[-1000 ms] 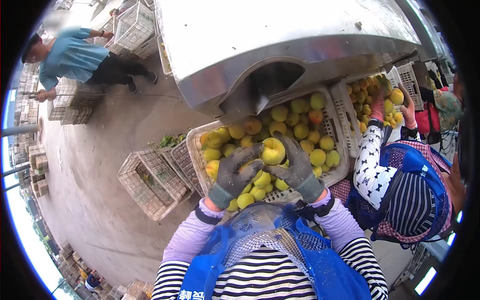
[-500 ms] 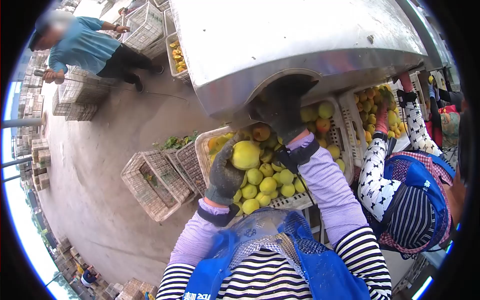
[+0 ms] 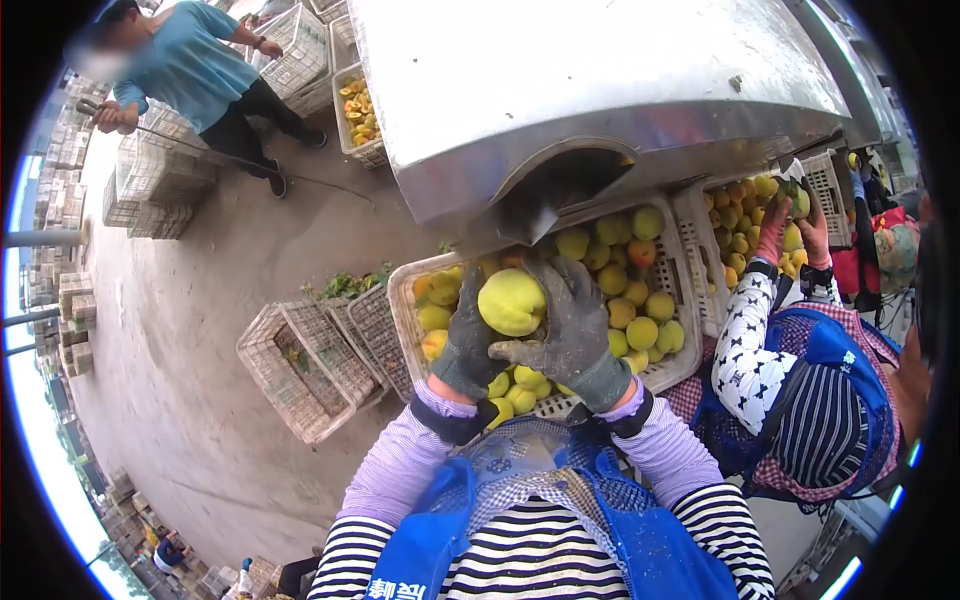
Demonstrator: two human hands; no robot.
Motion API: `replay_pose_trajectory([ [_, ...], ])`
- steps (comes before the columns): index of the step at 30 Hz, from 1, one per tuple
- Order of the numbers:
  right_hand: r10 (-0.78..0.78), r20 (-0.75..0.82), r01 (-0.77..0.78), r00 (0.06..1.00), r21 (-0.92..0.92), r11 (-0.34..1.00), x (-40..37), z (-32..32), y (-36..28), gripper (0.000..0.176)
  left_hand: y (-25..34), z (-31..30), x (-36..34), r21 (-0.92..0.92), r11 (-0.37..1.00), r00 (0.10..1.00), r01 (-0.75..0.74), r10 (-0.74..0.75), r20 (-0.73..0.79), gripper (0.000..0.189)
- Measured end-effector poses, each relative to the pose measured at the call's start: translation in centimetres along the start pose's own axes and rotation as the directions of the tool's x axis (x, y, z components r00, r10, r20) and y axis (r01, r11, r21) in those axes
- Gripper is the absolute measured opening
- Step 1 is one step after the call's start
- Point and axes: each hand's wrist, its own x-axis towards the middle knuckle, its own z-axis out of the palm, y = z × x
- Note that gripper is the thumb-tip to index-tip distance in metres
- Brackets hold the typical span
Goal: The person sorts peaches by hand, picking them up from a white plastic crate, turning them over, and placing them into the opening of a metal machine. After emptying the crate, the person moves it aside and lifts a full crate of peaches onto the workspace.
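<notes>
A large yellow-green peach point(image 3: 512, 302) sits between my two gloved hands, above a white plastic crate point(image 3: 672, 372) of peaches. My left hand point(image 3: 465, 345), in a dark grey glove, is closed on the peach's left side. My right hand point(image 3: 575, 325), gloved alike, curves round its right side, with the thumb stretched below it. Smaller green and orange-tinged peaches point(image 3: 640, 330) fill the crate under and beside my hands. Just beyond my fingers is the dark opening point(image 3: 565, 180) in the front of a metal machine point(image 3: 450, 175).
A co-worker point(image 3: 820, 400) at my right handles fruit over another crate point(image 3: 715, 290). Slatted crates point(image 3: 310, 365) stand on the floor at left. Farther off, a person in a blue shirt point(image 3: 195, 70) holds a long thin rod near a crate of cut fruit point(image 3: 360, 110).
My right hand has come back from the machine's opening to the peach. My left hand has carried the peach slightly right. The person in blue has shifted, and the co-worker's hands have risen with a fruit.
</notes>
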Motion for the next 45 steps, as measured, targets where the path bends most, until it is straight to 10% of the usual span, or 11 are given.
replay_pose_trajectory([
  [2,-0.037,-0.069,0.033,0.997,-0.056,0.998,-0.1,0.1,0.3,0.097,0.2,0.8,0.4,0.565,0.818,0.993,-0.107,0.117,0.019,0.048],
  [5,0.021,-0.047,-0.023,0.999,-0.032,0.999,0.0,-0.1,1.2,0.094,-0.8,0.6,1.1,-0.180,0.976,0.963,0.127,-0.165,-0.215,0.042],
  [8,0.105,-0.061,-0.097,0.993,0.115,0.989,-0.3,0.4,1.8,0.091,0.1,1.2,0.2,0.479,0.875,0.989,-0.071,0.123,-0.077,0.044],
  [19,0.152,-0.095,-0.165,0.984,-0.147,0.975,9.3,3.9,6.3,0.067,-2.9,-4.2,-1.4,0.387,0.901,0.889,0.198,0.001,-0.459,0.052],
  [23,0.180,-0.345,0.027,0.921,0.519,0.854,9.8,7.9,9.3,0.054,-9.2,-8.8,-3.1,0.996,0.079,0.966,0.047,0.251,-0.065,0.051],
  [26,0.038,-0.113,-0.034,0.993,0.030,0.999,6.1,1.1,7.8,0.058,-6.9,-3.5,-2.4,0.959,-0.285,0.914,0.014,-0.385,-0.127,0.053],
  [30,0.233,0.541,0.003,0.808,-0.399,0.917,-7.6,4.4,11.1,0.058,-15.4,-6.6,-4.5,0.832,-0.458,0.805,-0.313,-0.592,-0.023,0.061],
  [34,0.338,0.655,-0.001,0.676,-0.458,0.889,-16.8,11.0,14.9,0.067,-13.8,-5.6,-3.0,0.878,-0.397,0.769,-0.268,-0.637,-0.053,0.042],
  [39,0.236,0.470,-0.449,0.851,0.416,0.791,-13.2,2.9,10.4,0.075,-9.0,-7.9,-4.5,0.318,0.793,0.833,0.520,-0.553,0.019,0.036],
  [41,0.293,0.425,-0.515,0.856,0.657,0.551,-12.4,2.0,7.9,0.079,-6.5,-5.8,-5.1,0.101,0.846,0.849,0.524,-0.529,0.022,0.041],
  [45,0.121,0.173,-0.180,0.977,0.383,0.906,-11.1,0.3,5.7,0.077,-4.0,-1.0,-5.5,0.425,0.841,0.931,0.336,-0.363,-0.017,0.051],
])
